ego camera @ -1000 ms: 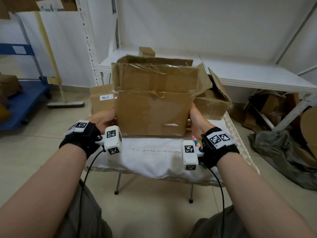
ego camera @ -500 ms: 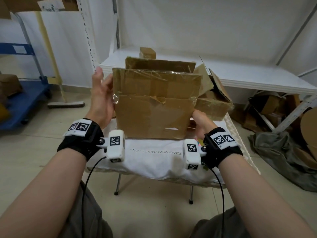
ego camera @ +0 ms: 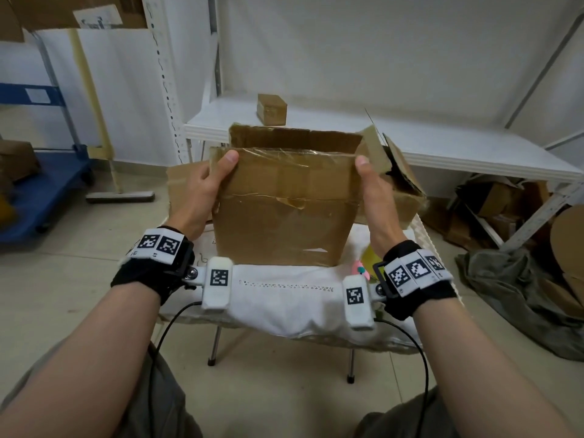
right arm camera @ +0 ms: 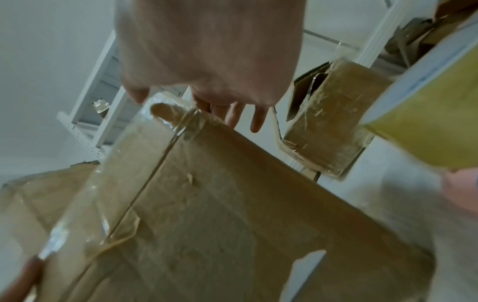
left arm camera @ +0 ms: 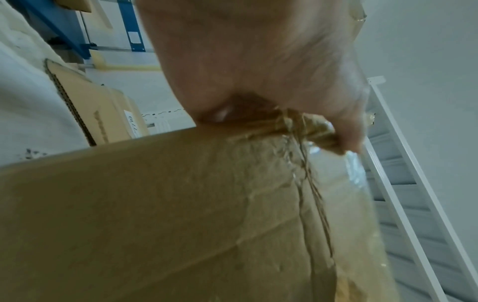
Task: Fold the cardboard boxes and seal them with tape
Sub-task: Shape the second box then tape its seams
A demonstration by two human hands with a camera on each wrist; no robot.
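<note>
A worn brown cardboard box (ego camera: 281, 216) stands upright on a small table draped in white cloth (ego camera: 284, 298). Its near flap, covered with old clear tape, points up, and the far flap (ego camera: 294, 137) rises behind it. My left hand (ego camera: 202, 191) pinches the flap's top left corner, thumb on the front. My right hand (ego camera: 376, 191) holds the top right corner the same way. In the left wrist view the hand (left arm camera: 258, 61) pinches the crumpled corner of the box (left arm camera: 181, 214). In the right wrist view the fingers (right arm camera: 240, 116) reach behind the box (right arm camera: 232, 204). A yellow tape roll (right arm camera: 426, 122) lies to the right.
Another open, taped box (ego camera: 398, 191) stands right behind the held one. Flat cardboard (ego camera: 183, 184) leans at the back left. A small box (ego camera: 271, 109) sits on the white shelf (ego camera: 442, 147). A blue cart (ego camera: 41, 191) stands at left, a cloth heap (ego camera: 505, 295) at right.
Both hands have climbed from the box's lower sides to the top corners of the near flap, the left first, then the right. The box stays upright on the cloth.
</note>
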